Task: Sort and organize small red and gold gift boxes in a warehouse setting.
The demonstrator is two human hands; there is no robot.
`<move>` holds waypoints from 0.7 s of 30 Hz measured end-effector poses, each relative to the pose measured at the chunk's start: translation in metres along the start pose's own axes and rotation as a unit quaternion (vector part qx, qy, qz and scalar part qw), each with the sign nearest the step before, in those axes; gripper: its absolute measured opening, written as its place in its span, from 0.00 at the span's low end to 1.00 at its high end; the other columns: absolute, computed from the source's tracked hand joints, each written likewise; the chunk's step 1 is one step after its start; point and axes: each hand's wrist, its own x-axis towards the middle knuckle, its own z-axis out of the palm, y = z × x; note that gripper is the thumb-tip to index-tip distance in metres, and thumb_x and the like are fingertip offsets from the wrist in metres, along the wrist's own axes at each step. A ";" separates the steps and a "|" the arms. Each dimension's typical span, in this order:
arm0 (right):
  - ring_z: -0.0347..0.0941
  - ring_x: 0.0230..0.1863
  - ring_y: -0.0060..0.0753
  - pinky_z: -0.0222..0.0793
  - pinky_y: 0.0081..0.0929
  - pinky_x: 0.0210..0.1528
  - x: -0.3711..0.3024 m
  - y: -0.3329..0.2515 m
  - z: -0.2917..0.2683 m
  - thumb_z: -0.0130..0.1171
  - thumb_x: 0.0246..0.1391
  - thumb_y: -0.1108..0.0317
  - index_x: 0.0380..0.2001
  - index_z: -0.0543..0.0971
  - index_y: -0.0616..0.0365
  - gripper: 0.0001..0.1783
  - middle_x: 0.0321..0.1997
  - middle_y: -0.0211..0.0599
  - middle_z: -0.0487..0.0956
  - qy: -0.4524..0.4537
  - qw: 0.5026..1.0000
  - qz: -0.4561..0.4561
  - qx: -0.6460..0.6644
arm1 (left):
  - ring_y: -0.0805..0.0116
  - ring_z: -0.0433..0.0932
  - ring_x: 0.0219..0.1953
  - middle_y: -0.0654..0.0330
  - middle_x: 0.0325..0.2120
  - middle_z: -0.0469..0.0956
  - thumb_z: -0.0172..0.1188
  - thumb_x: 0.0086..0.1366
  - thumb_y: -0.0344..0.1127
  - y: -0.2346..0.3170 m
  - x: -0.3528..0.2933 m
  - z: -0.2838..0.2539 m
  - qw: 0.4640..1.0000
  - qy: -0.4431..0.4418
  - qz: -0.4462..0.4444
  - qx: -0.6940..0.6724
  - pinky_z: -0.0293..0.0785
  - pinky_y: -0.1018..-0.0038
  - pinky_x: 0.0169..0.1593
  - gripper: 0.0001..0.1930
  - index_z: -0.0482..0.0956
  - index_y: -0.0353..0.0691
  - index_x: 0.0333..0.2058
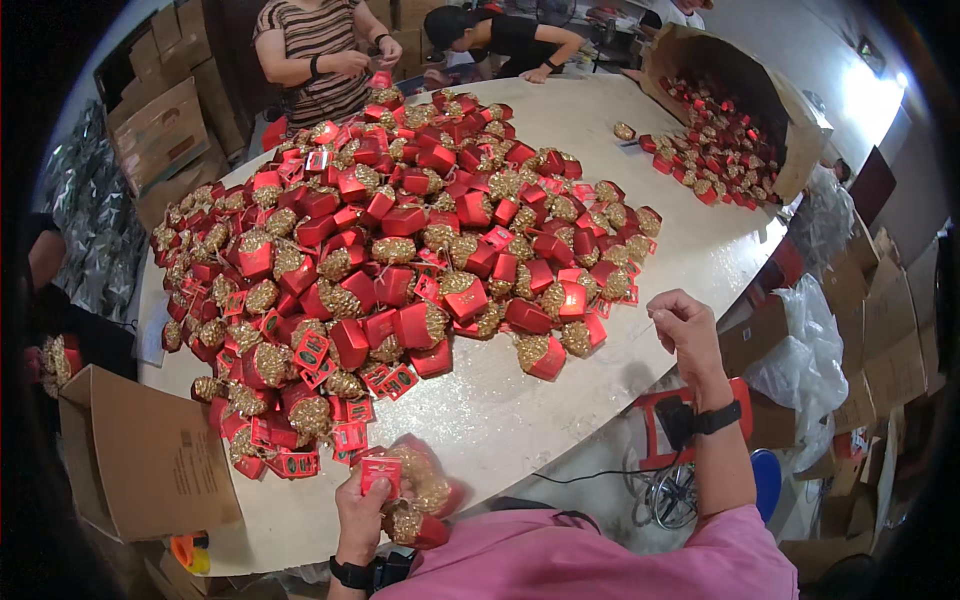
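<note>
Near the front edge of the table, my left hand [362, 515] is closed around a red-and-gold ornament [408, 522], with the thumb pressing a small red tag [381, 474]. Against it lies a second gold-glitter piece [425, 487] with a shiny, see-through look, perhaps in clear film. My right hand [686, 328] is raised over the table's right edge, thumb and fingertips pinched together. A faint thin line shows at those fingertips, too fine to name. Ahead, a large heap of similar red-and-gold ornaments [400, 250] with red tags covers much of the pale table [490, 420].
An open cardboard box [165, 460] stands at the near left. A big carton [735, 75] lies tipped at the far right, ornaments spilling out. Two people [315, 60] work across the table. Clear plastic bags [805, 360], cartons and a red device [665, 425] stand on the right.
</note>
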 end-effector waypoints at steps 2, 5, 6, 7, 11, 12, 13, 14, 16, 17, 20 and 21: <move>0.63 0.16 0.13 0.57 0.10 0.14 -0.005 -0.015 0.010 0.54 0.46 0.73 0.25 0.73 0.60 0.02 0.18 0.25 0.69 -0.017 0.999 0.007 0.029 | 0.70 0.74 0.24 0.56 0.24 0.75 0.49 0.59 0.33 -0.002 0.000 -0.004 1.000 -0.005 0.009 0.016 0.73 0.76 0.31 0.12 0.69 0.30 0.38; 0.63 0.16 0.14 0.58 0.11 0.15 -0.009 -0.025 0.022 0.54 0.46 0.74 0.27 0.73 0.61 0.03 0.18 0.26 0.70 -0.053 0.996 0.008 0.073 | 0.70 0.75 0.24 0.56 0.25 0.75 0.49 0.59 0.33 -0.002 -0.002 -0.006 1.000 -0.005 0.012 -0.002 0.73 0.76 0.31 0.13 0.69 0.29 0.39; 0.63 0.16 0.14 0.58 0.11 0.15 -0.010 -0.027 0.028 0.54 0.46 0.74 0.27 0.73 0.62 0.04 0.18 0.27 0.70 -0.074 0.993 0.000 0.093 | 0.70 0.75 0.24 0.56 0.25 0.75 0.49 0.59 0.33 0.000 -0.003 -0.006 1.000 0.000 0.013 -0.002 0.73 0.76 0.31 0.13 0.69 0.29 0.39; 0.63 0.16 0.15 0.58 0.11 0.15 -0.013 -0.030 0.033 0.54 0.46 0.74 0.27 0.73 0.63 0.04 0.18 0.28 0.70 -0.094 0.989 -0.007 0.112 | 0.70 0.75 0.24 0.56 0.25 0.76 0.50 0.59 0.33 0.002 -0.003 -0.004 1.000 -0.001 0.004 0.003 0.73 0.76 0.31 0.14 0.69 0.29 0.40; 0.66 0.15 0.19 0.60 0.11 0.14 -0.025 -0.047 0.054 0.54 0.47 0.74 0.27 0.73 0.63 0.04 0.19 0.30 0.71 -0.130 0.981 -0.001 0.146 | 0.69 0.76 0.25 0.55 0.26 0.76 0.50 0.58 0.32 0.007 -0.003 0.000 1.000 -0.023 0.011 0.005 0.74 0.77 0.32 0.15 0.68 0.28 0.41; 0.68 0.15 0.22 0.61 0.12 0.14 -0.028 -0.052 0.059 0.53 0.49 0.73 0.28 0.71 0.64 0.05 0.19 0.34 0.72 -0.140 0.978 -0.002 0.156 | 0.69 0.76 0.25 0.55 0.26 0.76 0.49 0.59 0.31 0.002 0.000 -0.002 0.999 -0.024 0.013 0.038 0.74 0.77 0.32 0.14 0.68 0.29 0.41; 0.68 0.15 0.22 0.61 0.12 0.14 -0.033 -0.060 0.063 0.53 0.49 0.73 0.28 0.71 0.64 0.05 0.19 0.34 0.72 -0.149 0.976 -0.001 0.159 | 0.69 0.76 0.25 0.55 0.26 0.76 0.49 0.59 0.31 0.001 0.003 -0.001 0.999 -0.014 0.013 0.039 0.74 0.77 0.32 0.14 0.68 0.29 0.41; 0.69 0.15 0.24 0.62 0.13 0.14 -0.037 -0.068 0.068 0.52 0.49 0.73 0.29 0.70 0.63 0.05 0.20 0.35 0.72 -0.166 0.968 0.002 0.190 | 0.69 0.76 0.25 0.54 0.26 0.76 0.49 0.59 0.31 0.002 0.006 0.002 0.997 -0.042 0.004 0.071 0.73 0.76 0.31 0.14 0.68 0.29 0.41; 0.71 0.17 0.29 0.66 0.17 0.15 -0.041 -0.073 0.073 0.50 0.51 0.72 0.30 0.67 0.64 0.06 0.21 0.41 0.73 -0.214 0.947 -0.010 0.241 | 0.69 0.75 0.24 0.54 0.26 0.75 0.49 0.60 0.31 0.003 0.010 0.010 0.995 -0.077 -0.049 0.044 0.73 0.76 0.30 0.13 0.68 0.30 0.42; 0.71 0.17 0.29 0.66 0.17 0.15 -0.044 -0.076 0.077 0.50 0.51 0.72 0.30 0.67 0.64 0.06 0.21 0.41 0.73 -0.222 0.944 -0.005 0.245 | 0.70 0.75 0.24 0.54 0.26 0.75 0.49 0.60 0.31 0.003 0.011 0.017 0.992 -0.082 -0.093 -0.015 0.73 0.76 0.30 0.12 0.68 0.31 0.42; 0.69 0.14 0.30 0.66 0.19 0.14 -0.057 -0.095 0.084 0.52 0.50 0.70 0.28 0.67 0.65 0.08 0.19 0.43 0.73 -0.230 0.938 -0.036 0.257 | 0.72 0.75 0.25 0.56 0.27 0.75 0.50 0.61 0.31 0.010 0.010 0.031 0.989 -0.128 -0.080 0.003 0.74 0.77 0.30 0.13 0.68 0.32 0.43; 0.69 0.14 0.30 0.66 0.19 0.14 -0.060 -0.100 0.087 0.52 0.50 0.70 0.28 0.67 0.65 0.08 0.19 0.43 0.73 -0.234 0.937 -0.034 0.258 | 0.72 0.75 0.26 0.57 0.28 0.74 0.50 0.61 0.32 0.006 0.013 0.031 0.986 -0.150 -0.060 0.050 0.74 0.77 0.30 0.13 0.68 0.32 0.43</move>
